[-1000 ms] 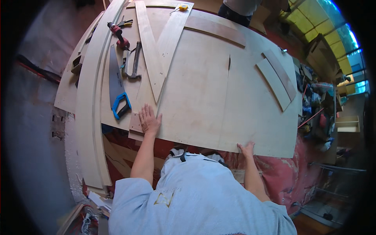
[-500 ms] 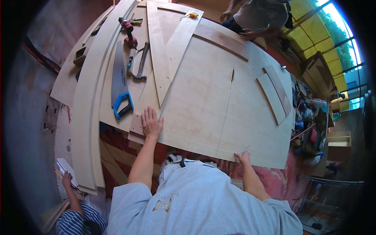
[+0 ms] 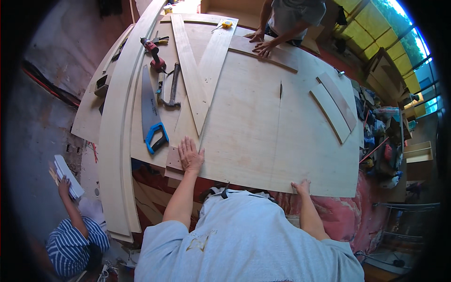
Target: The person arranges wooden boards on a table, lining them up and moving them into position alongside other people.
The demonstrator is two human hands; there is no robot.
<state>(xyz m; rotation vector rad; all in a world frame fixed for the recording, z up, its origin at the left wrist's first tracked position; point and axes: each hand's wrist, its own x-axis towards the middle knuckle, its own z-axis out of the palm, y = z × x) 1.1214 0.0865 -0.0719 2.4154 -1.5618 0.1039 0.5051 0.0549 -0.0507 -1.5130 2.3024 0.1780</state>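
Note:
My left hand (image 3: pixel 191 157) lies flat, fingers spread, on the near-left part of a large pale plywood sheet (image 3: pixel 244 136), beside a small brown wood block (image 3: pixel 174 158). At the sheet's near edge, farther right, rests my right hand (image 3: pixel 302 186), thumb out and fingers on the wood. A handsaw (image 3: pixel 151 110) with a blue and black handle lies just beyond my left hand. Past it are a claw hammer (image 3: pixel 174 87), a red and black cordless drill (image 3: pixel 153 54) and pliers (image 3: pixel 161 41). Two pale boards (image 3: pixel 186 61) meet in a V on the sheet.
Long boards (image 3: pixel 116 141) run along the left side. A yellow tape measure (image 3: pixel 226 24) and short planks (image 3: pixel 331 113) lie on the sheet. Across it, a co-worker's hands (image 3: pixel 260 44) press a brown strip (image 3: pixel 282 59). Another person in stripes (image 3: pixel 75 239) holds white pieces lower left.
The co-worker opposite has placed both hands on the brown strip. The person at lower left has shifted outward with the white pieces. My view has moved slightly; both my hands stay on the sheet.

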